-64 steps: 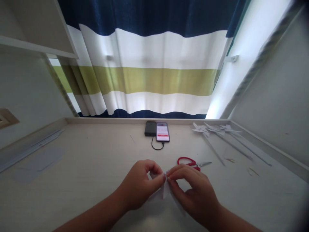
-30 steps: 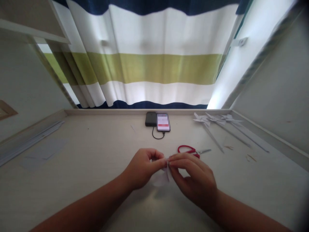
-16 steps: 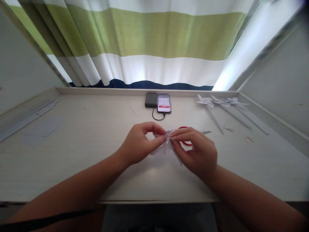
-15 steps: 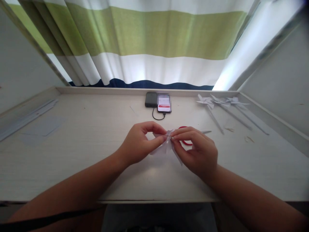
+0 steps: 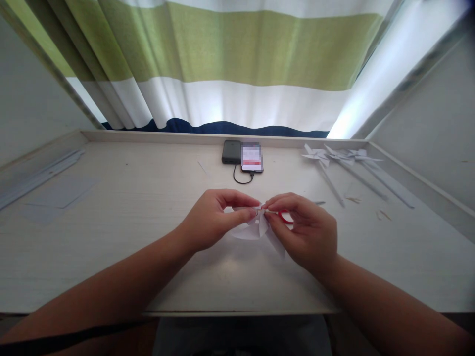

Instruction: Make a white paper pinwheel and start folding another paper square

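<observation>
A folded white paper pinwheel (image 5: 252, 230) is held up above the desk, its lower flaps hanging loose. My left hand (image 5: 215, 220) pinches it between thumb and fingers at its upper middle. My right hand (image 5: 306, 230) is closed, its thumb and fingertips gripping a thin pale toothpick (image 5: 273, 212) whose tip meets the paper's centre. How far the toothpick goes through the paper is hidden by my fingers. Scissors with red handles (image 5: 285, 217) lie on the desk behind my right hand, mostly covered by it.
Finished paper pinwheels (image 5: 345, 157) on white sticks rest at the back right, near small wooden bits (image 5: 352, 200). A black power bank (image 5: 231, 152) is cabled to a phone (image 5: 252, 157). Paper sheets (image 5: 61, 192) and rolled paper strips (image 5: 40, 175) lie at the left.
My right hand has shifted slightly right, and more of the toothpick shows between its fingers. The pinwheel has turned a little, its flaps spreading lower.
</observation>
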